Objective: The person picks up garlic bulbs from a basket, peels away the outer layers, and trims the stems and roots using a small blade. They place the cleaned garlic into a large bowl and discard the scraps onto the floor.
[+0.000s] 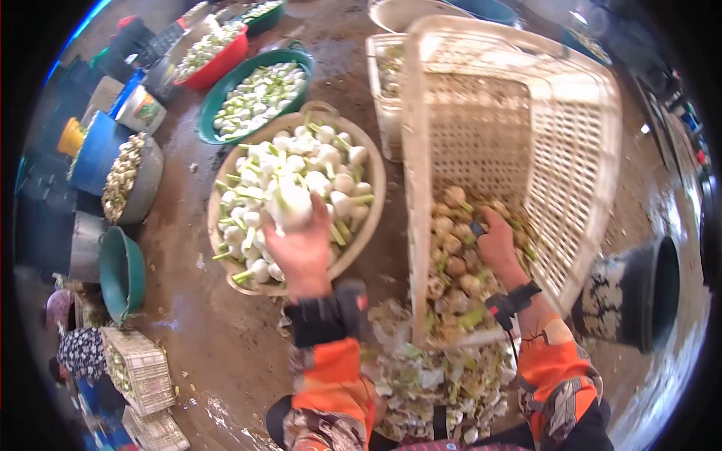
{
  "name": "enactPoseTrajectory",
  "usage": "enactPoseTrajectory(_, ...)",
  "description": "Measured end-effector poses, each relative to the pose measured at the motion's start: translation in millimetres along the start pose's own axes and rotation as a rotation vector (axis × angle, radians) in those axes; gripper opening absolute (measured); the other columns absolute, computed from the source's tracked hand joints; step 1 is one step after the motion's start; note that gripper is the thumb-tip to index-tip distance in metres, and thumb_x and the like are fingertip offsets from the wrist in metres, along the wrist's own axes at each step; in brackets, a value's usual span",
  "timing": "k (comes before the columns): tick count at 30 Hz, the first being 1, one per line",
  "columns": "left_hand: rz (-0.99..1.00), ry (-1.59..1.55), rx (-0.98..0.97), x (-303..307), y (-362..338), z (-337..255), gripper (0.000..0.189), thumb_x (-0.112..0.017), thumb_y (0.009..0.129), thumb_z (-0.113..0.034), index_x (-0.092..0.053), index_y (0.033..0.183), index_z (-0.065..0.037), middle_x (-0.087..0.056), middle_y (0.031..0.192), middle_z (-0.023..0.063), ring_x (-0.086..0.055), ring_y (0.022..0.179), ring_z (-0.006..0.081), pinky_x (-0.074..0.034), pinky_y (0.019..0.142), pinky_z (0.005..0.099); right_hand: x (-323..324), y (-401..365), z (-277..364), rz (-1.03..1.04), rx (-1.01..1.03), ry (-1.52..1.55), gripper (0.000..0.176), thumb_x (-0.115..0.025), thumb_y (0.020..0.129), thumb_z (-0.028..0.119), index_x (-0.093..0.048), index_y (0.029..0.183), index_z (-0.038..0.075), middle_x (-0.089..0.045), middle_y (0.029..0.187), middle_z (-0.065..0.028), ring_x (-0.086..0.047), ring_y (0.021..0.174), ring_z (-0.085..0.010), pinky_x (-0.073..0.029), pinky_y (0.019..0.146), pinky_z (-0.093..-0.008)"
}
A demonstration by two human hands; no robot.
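Observation:
My left hand is over the round beige basket, its fingers around a large white peeled bulb. Under it lie several white bulbs with green stem stubs. Inside the tilted white plastic crate, my right hand is closed on a small dark-handled tool, whose blade I cannot make out. Around that hand lie unpeeled brownish bulbs with bits of green.
Peelings cover the ground below the crate. A green tub and a red tub of white bulbs stand beyond the basket. A black bucket is at right. At lower left, a person in a patterned garment is beside a crate.

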State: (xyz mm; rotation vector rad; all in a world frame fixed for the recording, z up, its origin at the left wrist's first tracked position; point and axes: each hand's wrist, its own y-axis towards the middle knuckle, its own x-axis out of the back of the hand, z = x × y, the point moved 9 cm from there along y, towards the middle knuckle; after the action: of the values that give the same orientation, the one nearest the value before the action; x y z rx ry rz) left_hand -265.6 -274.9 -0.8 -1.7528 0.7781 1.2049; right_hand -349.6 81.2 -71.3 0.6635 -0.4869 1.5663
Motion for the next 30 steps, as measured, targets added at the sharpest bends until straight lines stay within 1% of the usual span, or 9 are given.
enactPoseTrajectory(3,0.192,0.196,-0.164,-82,57,-50,0.071,-0.05,0.087,-0.052,-0.035,0.122,0.008,-0.046,0.123,0.023,-0.042,0.12,0.0411,-0.036,0.101,0.053,-23,41,6,0.015,0.029,0.042,0.04,-0.045,0.075,-0.004,-0.061,0.111,0.004,-0.063,0.099,-0.0224,-0.056,0.092,-0.0426,-0.044,0.084,-0.0482)
enactPoseTrajectory(8,0.097,0.506,-0.205,-55,22,-22,0.036,-0.04,0.094,-0.032,-0.051,0.109,-0.001,-0.058,0.107,0.0138,-0.058,0.101,0.0305,-0.05,0.082,0.0437,-26,64,-5,-0.014,-0.085,-0.037,0.033,-0.044,0.074,-0.008,-0.064,0.1,0.001,-0.064,0.088,-0.019,-0.061,0.081,-0.0306,-0.046,0.075,-0.0406)
enactPoseTrajectory(13,0.552,0.651,0.035,-74,-119,96,0.043,-0.06,0.081,-0.008,-0.049,0.121,0.003,-0.059,0.108,0.0152,-0.064,0.075,0.0279,-0.051,0.06,0.0271,49,7,49,-0.079,-0.057,0.395,0.025,-0.053,0.077,-0.009,-0.062,0.099,0.001,-0.065,0.085,-0.0071,-0.058,0.078,-0.0134,-0.046,0.068,-0.0257)
enactPoseTrajectory(16,0.572,1.247,0.025,-66,-168,136,0.07,-0.069,0.067,0.003,-0.043,0.132,-0.004,-0.043,0.13,0.0128,-0.062,0.088,0.0231,-0.051,0.067,0.0279,82,-57,81,-0.025,-0.172,0.678,0.028,-0.06,0.078,-0.006,-0.059,0.106,0.003,-0.064,0.09,-0.0043,-0.058,0.079,-0.0101,-0.046,0.069,-0.0212)
enactPoseTrajectory(18,0.687,1.698,-0.341,-67,-189,143,0.077,-0.073,0.064,-0.002,-0.041,0.134,-0.007,-0.038,0.133,0.0122,-0.057,0.102,0.0209,-0.049,0.075,0.0273,97,-97,100,0.017,-0.128,0.908,0.035,-0.062,0.079,-0.004,-0.056,0.113,0.002,-0.063,0.093,-0.0042,-0.058,0.079,-0.0099,-0.047,0.071,-0.0218)
enactPoseTrajectory(22,0.579,1.24,0.144,-17,-218,159,0.068,-0.074,0.061,-0.001,-0.049,0.124,-0.002,-0.054,0.112,0.01,-0.057,0.1,0.019,-0.048,0.083,0.0274,97,-152,119,0.046,-0.242,1.133,0.039,-0.065,0.081,0.002,-0.052,0.118,0.0,-0.063,0.104,-0.009,-0.06,0.092,-0.0136,-0.048,0.082,-0.0251)
enactPoseTrajectory(24,0.644,1.431,-0.115,-29,-237,143,0.065,-0.075,0.062,0.0,-0.051,0.121,-0.001,-0.055,0.109,0.0094,-0.058,0.096,0.0176,-0.049,0.081,0.0271,88,-169,126,0.093,-0.255,1.362,0.04,-0.063,0.084,0.008,-0.05,0.122,0.0,-0.059,0.116,-0.0119,-0.056,0.105,-0.0165,-0.046,0.089,-0.0281)
enactPoseTrajectory(28,0.68,1.602,-0.493,-44,-272,119,0.064,-0.078,0.062,-0.001,-0.052,0.12,0.0,-0.057,0.107,0.0099,-0.059,0.094,0.0159,-0.051,0.077,0.0266,74,-212,142,-0.009,-0.224,1.141,0.038,-0.058,0.09,0.012,-0.05,0.125,-0.001,-0.063,0.095,-0.0038,-0.058,0.08,-0.0083,-0.048,0.075,-0.0237)
enactPoseTrajectory(30,0.575,1.408,-0.215,-30,-273,111,0.061,-0.077,0.065,0.002,-0.052,0.12,0.0,-0.059,0.105,0.0076,-0.059,0.094,0.0136,-0.051,0.078,0.0263,72,-224,134,-0.051,-0.274,1.131,0.038,-0.057,0.09,0.012,-0.049,0.125,-0.001,-0.063,0.097,-0.005,-0.058,0.083,-0.0084,-0.048,0.076,-0.0235)
